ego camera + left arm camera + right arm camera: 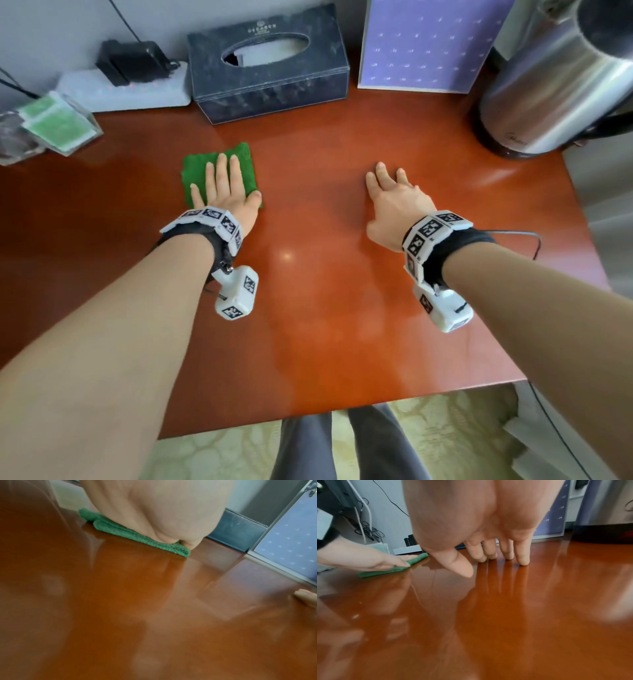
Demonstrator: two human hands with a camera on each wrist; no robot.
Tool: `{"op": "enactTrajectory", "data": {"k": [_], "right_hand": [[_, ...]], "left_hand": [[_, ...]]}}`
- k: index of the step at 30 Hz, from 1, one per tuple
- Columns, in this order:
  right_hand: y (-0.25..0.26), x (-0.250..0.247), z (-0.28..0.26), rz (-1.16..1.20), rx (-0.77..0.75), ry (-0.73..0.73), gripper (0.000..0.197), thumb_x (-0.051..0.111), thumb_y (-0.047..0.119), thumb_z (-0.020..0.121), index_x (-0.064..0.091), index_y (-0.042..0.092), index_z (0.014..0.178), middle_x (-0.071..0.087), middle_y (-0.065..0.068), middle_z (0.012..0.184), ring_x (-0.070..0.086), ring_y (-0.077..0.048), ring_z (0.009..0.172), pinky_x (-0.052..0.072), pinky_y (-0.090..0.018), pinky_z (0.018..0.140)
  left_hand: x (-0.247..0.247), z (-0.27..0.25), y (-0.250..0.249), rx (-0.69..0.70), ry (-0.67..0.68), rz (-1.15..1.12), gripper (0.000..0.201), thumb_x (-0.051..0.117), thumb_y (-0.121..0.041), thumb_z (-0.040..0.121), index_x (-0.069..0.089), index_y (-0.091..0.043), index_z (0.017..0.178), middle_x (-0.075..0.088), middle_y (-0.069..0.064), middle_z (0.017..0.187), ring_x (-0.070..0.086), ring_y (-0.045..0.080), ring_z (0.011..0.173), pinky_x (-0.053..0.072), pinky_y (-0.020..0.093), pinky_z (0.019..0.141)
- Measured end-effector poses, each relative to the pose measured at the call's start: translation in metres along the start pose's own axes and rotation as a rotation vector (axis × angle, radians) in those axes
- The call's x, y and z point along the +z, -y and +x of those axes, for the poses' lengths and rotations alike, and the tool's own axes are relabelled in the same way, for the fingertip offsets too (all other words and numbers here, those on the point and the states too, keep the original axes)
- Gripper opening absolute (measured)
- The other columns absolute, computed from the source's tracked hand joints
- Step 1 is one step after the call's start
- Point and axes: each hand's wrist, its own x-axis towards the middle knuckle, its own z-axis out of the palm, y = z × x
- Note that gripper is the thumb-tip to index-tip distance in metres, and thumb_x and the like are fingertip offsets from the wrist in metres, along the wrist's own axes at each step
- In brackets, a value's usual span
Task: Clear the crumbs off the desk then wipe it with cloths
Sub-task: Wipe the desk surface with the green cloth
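Note:
A folded green cloth [239, 156] lies on the glossy red-brown desk [308, 274], left of centre. My left hand [222, 185] presses flat on it with straight fingers; the left wrist view shows the palm [154, 507] on the cloth [120, 532]. My right hand [394, 195] rests on the bare desk to the right, its straight fingertips [523, 561] touching the wood and holding nothing. From the right wrist view the cloth [385, 572] shows under the left hand [368, 559]. I see no crumbs.
Along the back stand a dark tissue box [270, 68], a purple calendar [428, 44], a steel kettle [555, 85] at right, a white power strip [123, 89] and a clear holder with green cards [54, 123] at left. The desk's front edge [342, 411] is near me.

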Motion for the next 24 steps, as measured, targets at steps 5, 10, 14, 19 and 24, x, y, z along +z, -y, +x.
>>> {"op": "enactTrajectory", "data": {"k": [5,10,14,19,24], "right_hand": [[0.002,-0.001,0.001,-0.013,0.014,-0.003,0.088,0.051,0.027,0.086,0.0,0.016,0.157,-0.009,-0.001,0.165,0.001,-0.034,0.151,0.02,-0.05,0.12],[0.014,-0.001,0.005,-0.019,0.075,-0.013,0.087,0.051,0.029,0.084,0.006,0.01,0.156,-0.003,-0.006,0.164,0.005,-0.038,0.15,0.029,-0.051,0.116],[0.033,-0.013,0.007,-0.036,0.143,0.01,0.076,0.051,0.03,0.086,0.024,0.004,0.151,0.007,-0.016,0.162,0.015,-0.046,0.146,0.038,-0.048,0.11],[0.046,-0.023,0.01,-0.085,0.153,0.025,0.06,0.051,0.027,0.088,0.043,0.003,0.142,0.02,-0.025,0.157,0.03,-0.05,0.138,0.044,-0.044,0.101],[0.044,-0.019,0.009,-0.111,0.14,0.002,0.063,0.051,0.027,0.086,0.042,0.001,0.143,0.018,-0.026,0.158,0.029,-0.051,0.139,0.043,-0.045,0.102]], "left_hand": [[0.003,0.007,-0.049,0.101,-0.021,0.066,0.074,0.029,-0.042,0.101,-0.013,-0.019,0.157,-0.02,-0.002,0.163,-0.016,0.021,0.151,-0.005,0.055,0.12],[0.007,0.011,-0.102,0.29,-0.065,0.065,0.075,0.035,-0.041,0.098,-0.004,-0.022,0.158,-0.01,-0.004,0.165,-0.009,0.018,0.152,-0.003,0.053,0.121],[0.001,0.022,-0.083,0.347,-0.04,0.01,0.073,0.034,-0.036,0.096,-0.004,-0.027,0.158,-0.01,-0.008,0.165,-0.01,0.012,0.151,-0.006,0.049,0.122],[-0.011,0.039,-0.006,0.138,-0.024,-0.039,0.076,0.033,-0.037,0.095,-0.01,-0.027,0.157,-0.016,-0.008,0.164,-0.014,0.013,0.151,-0.007,0.049,0.121],[-0.019,0.046,0.09,-0.11,-0.069,-0.116,0.075,0.038,-0.036,0.097,-0.003,-0.024,0.158,-0.011,-0.004,0.165,-0.009,0.015,0.152,-0.004,0.052,0.121]]}}
